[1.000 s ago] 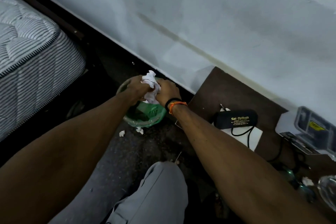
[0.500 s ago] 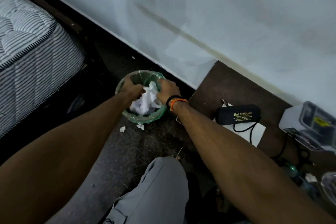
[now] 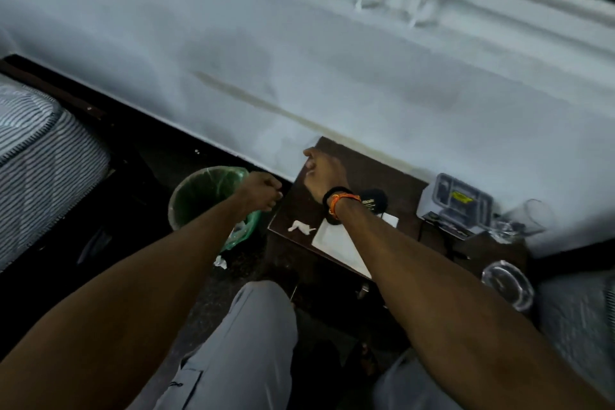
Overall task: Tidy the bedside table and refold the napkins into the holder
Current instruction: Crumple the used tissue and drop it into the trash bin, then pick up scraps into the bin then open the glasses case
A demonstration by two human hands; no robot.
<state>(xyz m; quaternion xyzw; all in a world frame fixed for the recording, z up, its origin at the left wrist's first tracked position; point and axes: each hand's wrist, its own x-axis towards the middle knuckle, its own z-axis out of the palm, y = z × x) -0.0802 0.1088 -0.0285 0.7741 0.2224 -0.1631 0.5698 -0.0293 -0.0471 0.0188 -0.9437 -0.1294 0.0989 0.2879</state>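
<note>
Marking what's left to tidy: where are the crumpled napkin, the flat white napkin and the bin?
crumpled napkin point(image 3: 301, 227), head view, its middle.
flat white napkin point(image 3: 336, 241), head view, bare centre.
bin point(image 3: 173, 206), head view, left rim.

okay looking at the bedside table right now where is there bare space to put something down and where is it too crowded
Bare wood on the bedside table lies along the wall, between the right hand and the clear plastic box. A smaller patch sits at the near left corner, around the crumpled tissue. The right end is crowded: black case, white pad, cables, box and glassware.
</note>
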